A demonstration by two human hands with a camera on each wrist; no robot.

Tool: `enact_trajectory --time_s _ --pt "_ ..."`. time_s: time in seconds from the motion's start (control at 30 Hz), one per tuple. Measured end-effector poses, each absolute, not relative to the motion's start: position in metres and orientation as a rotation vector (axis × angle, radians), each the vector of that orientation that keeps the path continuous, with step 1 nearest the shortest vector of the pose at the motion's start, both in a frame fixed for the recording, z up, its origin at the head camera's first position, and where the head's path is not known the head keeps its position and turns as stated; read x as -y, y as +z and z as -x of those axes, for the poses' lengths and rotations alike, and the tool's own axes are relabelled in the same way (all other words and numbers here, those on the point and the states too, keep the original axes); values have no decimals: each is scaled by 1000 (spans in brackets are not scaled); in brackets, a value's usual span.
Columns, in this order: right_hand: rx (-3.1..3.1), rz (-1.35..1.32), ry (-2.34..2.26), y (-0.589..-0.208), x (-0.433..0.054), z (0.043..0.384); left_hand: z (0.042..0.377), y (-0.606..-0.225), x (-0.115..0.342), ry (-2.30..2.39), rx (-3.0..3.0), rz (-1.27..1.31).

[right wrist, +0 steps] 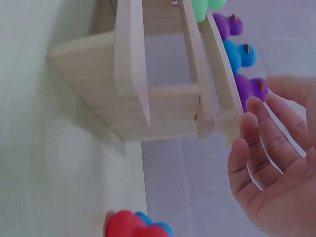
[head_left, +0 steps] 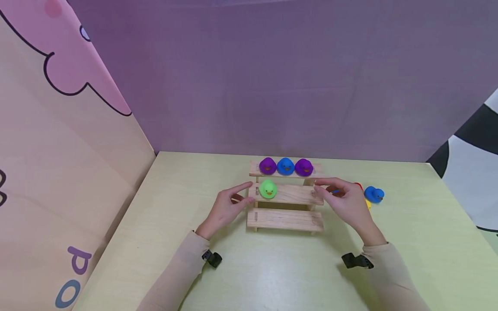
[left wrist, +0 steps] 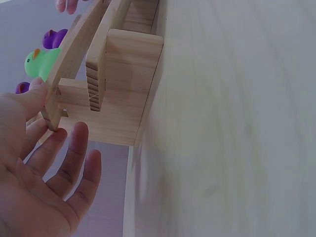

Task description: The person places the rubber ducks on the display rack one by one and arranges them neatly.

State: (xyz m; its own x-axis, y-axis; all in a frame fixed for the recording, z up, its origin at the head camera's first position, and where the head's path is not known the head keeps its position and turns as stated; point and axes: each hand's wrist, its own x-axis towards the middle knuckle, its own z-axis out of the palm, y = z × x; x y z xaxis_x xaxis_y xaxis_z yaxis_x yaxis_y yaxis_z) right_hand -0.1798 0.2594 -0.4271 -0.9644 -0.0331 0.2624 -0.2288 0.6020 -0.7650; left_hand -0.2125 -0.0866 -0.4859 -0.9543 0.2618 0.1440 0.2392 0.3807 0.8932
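Note:
A three-step wooden stand is on the table, with a green rubber duck at the left of its middle step. Along the top step sit a purple duck, a blue duck and another purple duck. My left hand pinches the left end of the middle step between thumb and fingers, its other fingers loosely spread. At the stand's right end, my right hand has its fingers loosely bent and apart, with nothing seen between them.
Right of the stand, partly behind my right hand, lie a blue duck, a yellow item and a red one. A purple cloth backdrop rises behind the table. A printed pink panel stands at the left.

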Motion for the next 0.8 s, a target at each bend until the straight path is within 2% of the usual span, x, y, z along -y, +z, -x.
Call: enact_trajectory --time_s 0.8 --pt "2619 -1 1189 -445 -321 182 213 -487 86 1678 -2585 -464"
